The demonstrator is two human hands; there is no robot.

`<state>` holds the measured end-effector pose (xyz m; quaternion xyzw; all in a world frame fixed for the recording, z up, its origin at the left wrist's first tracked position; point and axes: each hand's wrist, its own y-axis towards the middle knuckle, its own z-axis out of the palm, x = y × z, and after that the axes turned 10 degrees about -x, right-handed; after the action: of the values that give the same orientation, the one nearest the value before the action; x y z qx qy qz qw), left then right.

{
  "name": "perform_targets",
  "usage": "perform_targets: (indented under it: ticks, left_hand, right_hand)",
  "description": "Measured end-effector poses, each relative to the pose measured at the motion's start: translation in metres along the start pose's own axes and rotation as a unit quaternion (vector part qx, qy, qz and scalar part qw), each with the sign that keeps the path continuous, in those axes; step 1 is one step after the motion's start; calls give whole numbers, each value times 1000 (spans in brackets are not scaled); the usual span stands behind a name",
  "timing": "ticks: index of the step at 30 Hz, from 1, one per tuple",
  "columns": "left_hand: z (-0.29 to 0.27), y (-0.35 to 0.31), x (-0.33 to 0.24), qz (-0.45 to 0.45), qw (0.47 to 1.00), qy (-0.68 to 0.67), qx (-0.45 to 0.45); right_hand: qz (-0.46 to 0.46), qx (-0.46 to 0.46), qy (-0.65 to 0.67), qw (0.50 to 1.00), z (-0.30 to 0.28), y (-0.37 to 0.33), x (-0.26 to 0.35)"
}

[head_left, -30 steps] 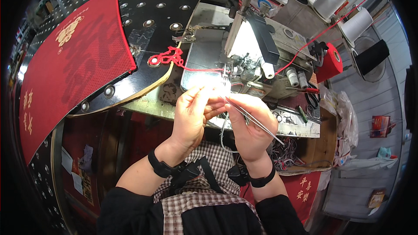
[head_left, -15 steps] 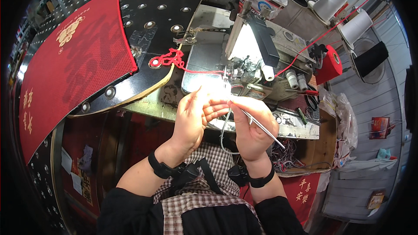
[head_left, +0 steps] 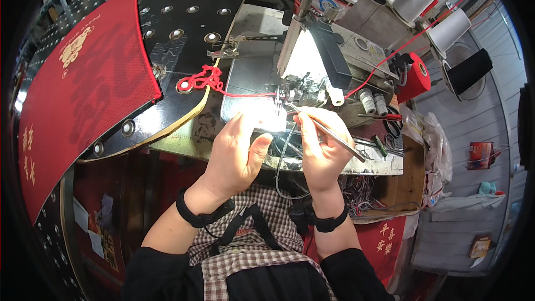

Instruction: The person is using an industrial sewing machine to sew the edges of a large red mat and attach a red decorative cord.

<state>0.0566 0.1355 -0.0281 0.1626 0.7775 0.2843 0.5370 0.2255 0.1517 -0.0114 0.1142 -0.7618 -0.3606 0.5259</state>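
My right hand [head_left: 324, 144] is closed around slim metal tweezers [head_left: 341, 140], their tips pointing in at the needle area of an overlock sewing machine [head_left: 304, 86]. Beside it, my left hand [head_left: 237, 150] rests at the machine's front edge, thumb apart from the fingers. Strong lamp light washes out its fingertips, so what they touch is hard to see. A grey cord [head_left: 278, 175] hangs in a loop between the hands from the machine's front. Red thread [head_left: 245, 95] runs from the needle area leftward, ending in a tangled red chain [head_left: 200, 79].
A red mat [head_left: 95, 72] with gold print lies on the black studded table [head_left: 178, 8] at left. Thread cones, including a red cone [head_left: 415, 77], stand at right. Scissors [head_left: 394, 125] lie on the machine table. Below sits a cardboard box [head_left: 409, 173] beside heaped thread scraps [head_left: 359, 195].
My left hand has moved left and away from my right hand. The tweezers have turned so their tips reach toward the needle area. The whole view has shifted slightly.
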Motion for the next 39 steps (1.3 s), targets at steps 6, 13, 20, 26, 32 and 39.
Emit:
perform_targets:
  ticks: [6, 13, 20, 26, 32, 39]
  left_hand:
    - [0, 1, 2, 58, 997, 47, 27]
    - [-2, 1, 2, 49, 997, 47, 38]
    - [-1, 0, 5, 56, 997, 49, 33]
    - [-2, -1, 6, 44, 998, 40, 34]
    - [-3, -1, 7, 49, 997, 46, 34]
    - [-1, -2, 5, 25, 999, 36, 21]
  right_hand:
    - [48, -25, 33, 998, 9, 0, -7]
    - [11, -20, 5, 1000, 11, 2, -11]
    - [-3, -18, 1, 1000, 12, 2, -14]
    - [-7, -21, -3, 1000, 14, 1, -13]
    - [-19, -19, -11, 1000, 13, 2, -12]
    - [-16, -24, -14, 1000, 13, 2, -14]
